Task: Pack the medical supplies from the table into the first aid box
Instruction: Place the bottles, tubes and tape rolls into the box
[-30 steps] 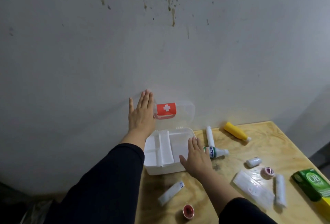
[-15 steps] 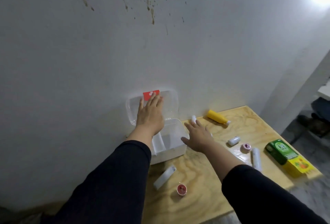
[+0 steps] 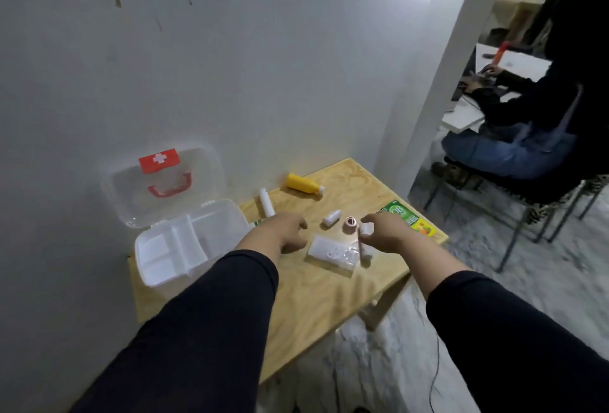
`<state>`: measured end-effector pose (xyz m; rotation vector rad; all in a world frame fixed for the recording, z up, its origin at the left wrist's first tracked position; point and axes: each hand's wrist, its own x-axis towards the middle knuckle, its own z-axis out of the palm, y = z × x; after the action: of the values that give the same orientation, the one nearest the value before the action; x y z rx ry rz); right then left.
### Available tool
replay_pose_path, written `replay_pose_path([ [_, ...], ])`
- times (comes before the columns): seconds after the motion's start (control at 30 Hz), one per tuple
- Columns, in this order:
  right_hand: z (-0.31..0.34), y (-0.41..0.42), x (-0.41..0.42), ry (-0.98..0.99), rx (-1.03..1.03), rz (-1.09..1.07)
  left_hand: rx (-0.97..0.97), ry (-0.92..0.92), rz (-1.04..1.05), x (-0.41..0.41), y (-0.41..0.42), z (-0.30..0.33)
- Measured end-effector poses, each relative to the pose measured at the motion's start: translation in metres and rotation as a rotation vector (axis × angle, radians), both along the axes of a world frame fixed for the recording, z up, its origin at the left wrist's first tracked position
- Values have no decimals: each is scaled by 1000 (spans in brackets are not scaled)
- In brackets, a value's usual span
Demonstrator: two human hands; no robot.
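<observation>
A: Where's the first aid box (image 3: 184,244)?
B: Left of centre on the tabletop (image 3: 316,294), lid up
A: The hands?
B: Left hand (image 3: 280,231) loose, holding nothing; right hand (image 3: 384,231) pinches a white roll (image 3: 365,228)

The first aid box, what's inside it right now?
The first aid box stands open, lid leaning against the wall. Inside shows only a white divided tray with empty compartments. Whatever lies beneath the tray is covered. Both hands are over the table, outside the box.
</observation>
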<state>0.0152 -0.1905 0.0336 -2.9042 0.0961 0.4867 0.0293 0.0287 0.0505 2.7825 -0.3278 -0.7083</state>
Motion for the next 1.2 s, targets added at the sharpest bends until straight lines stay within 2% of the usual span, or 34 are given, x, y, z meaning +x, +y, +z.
replay_pose_path([
  [0.2,-22,-69,3,-15,8,-107,-18,0,-19,14,-60,-15],
  [0.37,-51,-119,8,-144,108,-294,-30,7,-12,28,-112,-24],
  [0.57,-86,-145,8,-214,442,-408,-3,44,-45,39,-161,-41],
  [0.67,-88,-153,14,-236,512,-403,11,36,-38,38,-175,-43],
  [0.93,-19,-146,71,-377,479,-146,-20,-19,143,45,-153,-16],
  [1.2,44,-45,103,-409,497,258,-15,-99,428,31,-58,16],
])
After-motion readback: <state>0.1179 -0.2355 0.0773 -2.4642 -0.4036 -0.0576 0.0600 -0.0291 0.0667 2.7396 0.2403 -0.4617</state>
